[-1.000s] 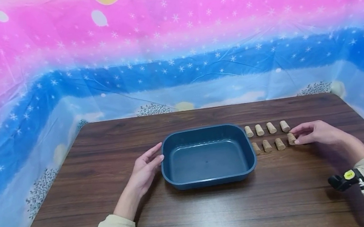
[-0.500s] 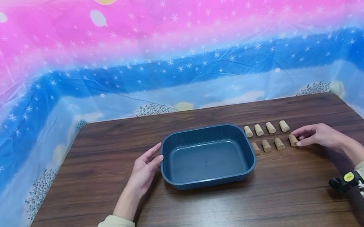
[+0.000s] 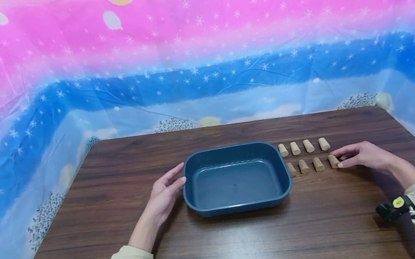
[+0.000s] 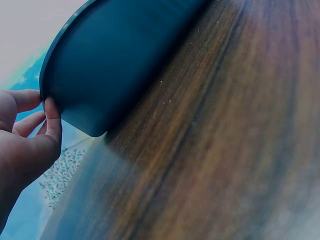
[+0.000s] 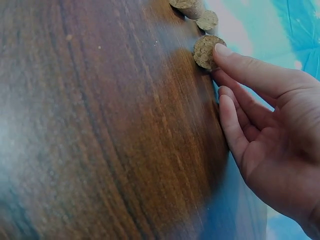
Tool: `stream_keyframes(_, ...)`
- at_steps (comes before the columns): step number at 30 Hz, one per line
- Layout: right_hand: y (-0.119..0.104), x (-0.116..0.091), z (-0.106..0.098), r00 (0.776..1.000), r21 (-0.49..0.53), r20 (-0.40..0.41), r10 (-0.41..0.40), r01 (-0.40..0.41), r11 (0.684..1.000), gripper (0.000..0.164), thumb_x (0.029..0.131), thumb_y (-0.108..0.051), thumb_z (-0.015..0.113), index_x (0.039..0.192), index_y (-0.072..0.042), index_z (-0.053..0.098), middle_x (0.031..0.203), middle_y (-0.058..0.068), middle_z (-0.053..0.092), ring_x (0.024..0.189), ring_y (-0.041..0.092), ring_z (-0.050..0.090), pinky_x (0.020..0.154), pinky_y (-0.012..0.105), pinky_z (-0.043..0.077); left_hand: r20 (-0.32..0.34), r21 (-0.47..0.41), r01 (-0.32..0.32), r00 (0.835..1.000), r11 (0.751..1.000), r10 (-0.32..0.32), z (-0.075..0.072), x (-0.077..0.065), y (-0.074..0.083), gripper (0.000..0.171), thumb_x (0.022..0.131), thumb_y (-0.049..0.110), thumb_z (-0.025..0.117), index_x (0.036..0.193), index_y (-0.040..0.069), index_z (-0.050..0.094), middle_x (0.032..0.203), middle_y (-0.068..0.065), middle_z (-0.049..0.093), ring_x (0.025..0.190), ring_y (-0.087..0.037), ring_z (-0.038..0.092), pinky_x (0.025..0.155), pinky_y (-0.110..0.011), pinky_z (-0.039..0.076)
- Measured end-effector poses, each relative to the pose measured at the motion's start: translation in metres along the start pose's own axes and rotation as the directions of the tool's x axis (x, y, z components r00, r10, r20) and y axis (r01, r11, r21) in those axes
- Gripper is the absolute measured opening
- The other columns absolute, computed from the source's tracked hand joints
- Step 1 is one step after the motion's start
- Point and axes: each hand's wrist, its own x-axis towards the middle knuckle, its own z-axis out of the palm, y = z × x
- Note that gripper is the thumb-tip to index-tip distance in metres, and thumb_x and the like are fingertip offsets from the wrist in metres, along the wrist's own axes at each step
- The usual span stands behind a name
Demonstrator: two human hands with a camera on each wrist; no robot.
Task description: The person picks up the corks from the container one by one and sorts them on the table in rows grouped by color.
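Note:
A dark blue plastic basin [image 3: 236, 182] sits mid-table with nothing inside. My left hand [image 3: 165, 196] touches its left rim with the fingertips, as the left wrist view also shows at the basin's wall [image 4: 110, 60]. Right of the basin lie two rows of tapered cork stoppers. The back row includes a pale cork [image 3: 324, 144] at its right end. In the front row, my right hand [image 3: 368, 156] pinches the rightmost cork stopper [image 3: 333, 161] between thumb and fingers. In the right wrist view, the thumb lies against the edge of this cork's round end [image 5: 207, 52].
The front row's leftmost cork [image 3: 292, 169] is partly hidden by the basin's right rim. Several corks stand close together beside the held one. The table [image 3: 246, 247] is dark wood grain, with a patterned cloth [image 3: 201, 82] hanging around its back and sides.
My right hand has shifted the pinched cork slightly toward me and tilted it into line with the front row. The left hand and basin stay as they were.

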Motion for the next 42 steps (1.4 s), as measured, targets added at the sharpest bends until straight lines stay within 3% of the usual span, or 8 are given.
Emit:
stream_keyframes(26, 0.0020, 0.0000, 0.0013, 1.000, 0.034, -0.003, 0.003, -0.003, 0.999, 0.057, 0.081, -0.020, 0.079, 0.125, 0.010, 0.057, 0.111, 0.015, 0.064, 0.092, 0.003, 0.056, 0.075, 0.022, 0.047, 0.002, -0.005, -0.013, 1.000, 1.000, 0.013, 0.0000, 0.0004, -0.0012, 0.050, 0.099, 0.006, 0.053, 0.147, 0.004, 0.039, 0.144, -0.017, 0.042, 0.121, -0.025, 0.049, 0.099, -0.030, 0.042)
stream_keyframes(42, -0.0046, 0.0007, 0.0033, 0.999, -0.063, -0.005, -0.052, 0.051, 0.997, 0.060, 0.083, -0.023, 0.076, 0.131, 0.007, 0.054, 0.117, 0.019, 0.062, 0.095, 0.012, 0.055, 0.076, 0.022, 0.045, -0.001, -0.017, -0.007, 1.000, 1.000, 0.007, 0.0008, 0.0013, -0.0007, 0.051, 0.099, 0.005, 0.053, 0.147, 0.004, 0.039, 0.144, -0.017, 0.042, 0.118, -0.022, 0.050, 0.097, -0.027, 0.043)
